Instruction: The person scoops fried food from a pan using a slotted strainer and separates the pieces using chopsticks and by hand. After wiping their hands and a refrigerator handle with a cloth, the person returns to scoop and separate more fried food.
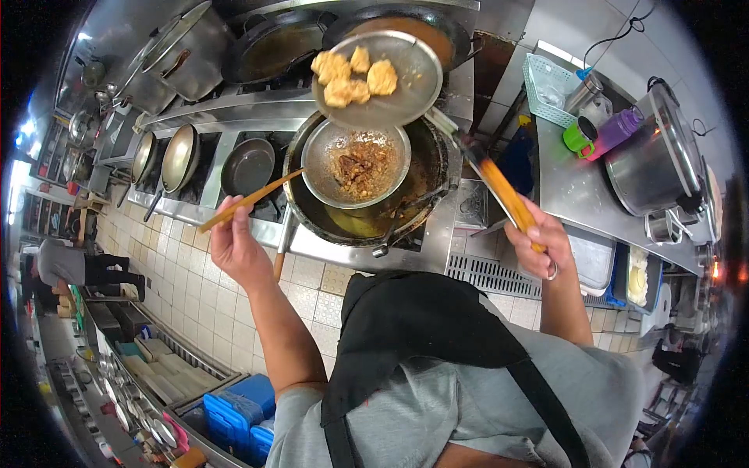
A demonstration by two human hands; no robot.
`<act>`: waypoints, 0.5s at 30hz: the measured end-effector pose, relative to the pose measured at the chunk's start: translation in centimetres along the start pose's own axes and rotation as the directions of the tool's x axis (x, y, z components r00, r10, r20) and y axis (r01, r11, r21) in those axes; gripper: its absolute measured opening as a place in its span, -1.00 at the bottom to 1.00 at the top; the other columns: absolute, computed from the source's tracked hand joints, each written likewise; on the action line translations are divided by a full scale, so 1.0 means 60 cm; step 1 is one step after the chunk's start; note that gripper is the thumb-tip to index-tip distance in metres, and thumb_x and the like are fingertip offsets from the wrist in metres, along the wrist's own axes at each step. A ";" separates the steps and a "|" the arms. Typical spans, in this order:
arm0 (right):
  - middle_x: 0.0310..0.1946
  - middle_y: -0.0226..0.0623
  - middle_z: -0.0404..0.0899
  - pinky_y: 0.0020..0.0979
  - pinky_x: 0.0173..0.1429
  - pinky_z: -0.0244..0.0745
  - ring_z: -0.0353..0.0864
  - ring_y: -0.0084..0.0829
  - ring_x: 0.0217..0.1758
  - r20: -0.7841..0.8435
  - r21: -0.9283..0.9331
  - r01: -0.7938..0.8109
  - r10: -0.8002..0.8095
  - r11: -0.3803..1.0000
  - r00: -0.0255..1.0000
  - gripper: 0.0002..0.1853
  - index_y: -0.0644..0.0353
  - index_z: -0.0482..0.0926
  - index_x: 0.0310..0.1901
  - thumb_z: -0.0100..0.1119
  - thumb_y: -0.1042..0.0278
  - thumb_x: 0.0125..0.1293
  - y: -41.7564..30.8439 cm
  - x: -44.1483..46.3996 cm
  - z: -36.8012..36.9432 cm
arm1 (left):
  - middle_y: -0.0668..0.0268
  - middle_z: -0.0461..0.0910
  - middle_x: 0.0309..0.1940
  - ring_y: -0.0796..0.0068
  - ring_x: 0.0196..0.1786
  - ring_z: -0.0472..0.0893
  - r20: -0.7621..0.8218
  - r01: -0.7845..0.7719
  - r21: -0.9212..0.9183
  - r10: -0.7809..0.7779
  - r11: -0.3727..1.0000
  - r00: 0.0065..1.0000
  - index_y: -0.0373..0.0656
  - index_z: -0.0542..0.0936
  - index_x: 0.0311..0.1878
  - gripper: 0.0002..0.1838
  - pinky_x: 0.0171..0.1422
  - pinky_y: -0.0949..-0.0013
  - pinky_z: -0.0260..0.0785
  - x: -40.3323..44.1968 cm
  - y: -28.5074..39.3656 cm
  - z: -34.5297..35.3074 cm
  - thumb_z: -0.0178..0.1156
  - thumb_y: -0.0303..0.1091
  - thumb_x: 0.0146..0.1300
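My right hand [540, 238] is closed around the wooden handle of a skimmer [417, 66]. Several golden fried pieces [337, 72] lie on its flat round head, toward the left side. In my left hand [238, 246] are wooden chopsticks [261, 195]; whether one or two sticks, I cannot tell. Their tip points up and right, at the left rim of a metal strainer bowl [312, 175]. Brown fried crumbs [365, 165] fill the bowl's middle. Below the bowl is a large dark wok [295, 207] with oil, and a ladle [381, 251] rests at its front edge.
Smaller pans [248, 166] sit on burners to the left. Two big woks [273, 53] and a stockpot [199, 58] stand behind. On the right counter [558, 171] are a green mug [579, 135], a purple bottle [622, 125] and a large cooker [651, 160]. Another person [66, 261] stands far left.
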State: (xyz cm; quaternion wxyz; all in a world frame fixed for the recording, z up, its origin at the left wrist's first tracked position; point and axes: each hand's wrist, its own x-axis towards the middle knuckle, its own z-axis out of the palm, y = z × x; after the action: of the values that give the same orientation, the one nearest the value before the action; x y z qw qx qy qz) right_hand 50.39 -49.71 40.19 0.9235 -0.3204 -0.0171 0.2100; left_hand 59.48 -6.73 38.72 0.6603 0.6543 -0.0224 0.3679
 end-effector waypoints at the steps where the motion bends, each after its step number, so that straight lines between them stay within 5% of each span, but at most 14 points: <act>1: -0.40 -0.22 0.31 -0.66 -0.86 0.12 0.17 -0.71 -0.79 0.022 0.034 -0.035 0.035 0.999 0.999 -0.30 0.18 -0.01 0.43 0.00 0.51 0.28 0.012 -0.012 -0.001 | 0.13 0.60 -0.11 0.42 -0.07 0.59 -0.016 -0.007 -0.056 0.006 0.998 1.000 -0.42 0.52 0.05 -0.75 0.11 0.35 0.46 0.003 -0.003 -0.012 0.12 -0.54 0.33; 6: -0.44 -0.20 0.33 -0.64 -0.84 0.18 0.18 -0.67 -0.82 -0.063 0.004 -0.132 0.132 0.991 0.989 -0.26 0.23 -0.06 0.44 0.04 0.49 0.26 0.061 -0.043 0.029 | 0.12 0.57 -0.10 0.38 -0.01 0.56 -0.005 0.016 -0.050 -0.017 0.999 1.000 -0.41 0.49 0.06 -0.75 0.16 0.24 0.47 0.004 -0.008 -0.065 0.04 -0.54 0.37; 10: -0.46 -0.25 0.42 -0.59 -0.73 0.30 0.34 -0.60 -0.78 -0.114 -0.195 -0.221 0.201 0.956 0.973 -0.25 0.27 -0.04 0.43 0.09 0.43 0.26 0.085 -0.053 0.017 | 0.12 0.57 -0.10 0.38 0.00 0.56 0.050 0.061 -0.054 -0.058 0.997 0.997 -0.41 0.49 0.06 -0.75 0.15 0.26 0.46 0.000 -0.015 -0.097 0.04 -0.54 0.37; 15: -0.31 -0.23 0.58 -0.55 -0.40 0.50 0.55 -0.57 -0.52 -0.334 -0.557 -0.370 0.208 0.744 0.919 -0.28 0.19 0.13 0.40 0.21 0.27 0.26 0.073 -0.057 0.018 | 0.12 0.58 -0.09 0.38 -0.03 0.57 0.113 0.092 -0.047 -0.086 0.995 0.990 -0.41 0.50 0.05 -0.76 0.11 0.29 0.47 0.003 -0.002 -0.108 0.06 -0.54 0.36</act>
State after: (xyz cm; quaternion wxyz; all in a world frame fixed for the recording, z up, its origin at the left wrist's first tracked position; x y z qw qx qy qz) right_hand 45.44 -47.39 38.78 0.7206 -0.6231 0.0829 0.2928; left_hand 56.76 -0.94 37.81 0.6907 0.6566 -0.0394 0.3003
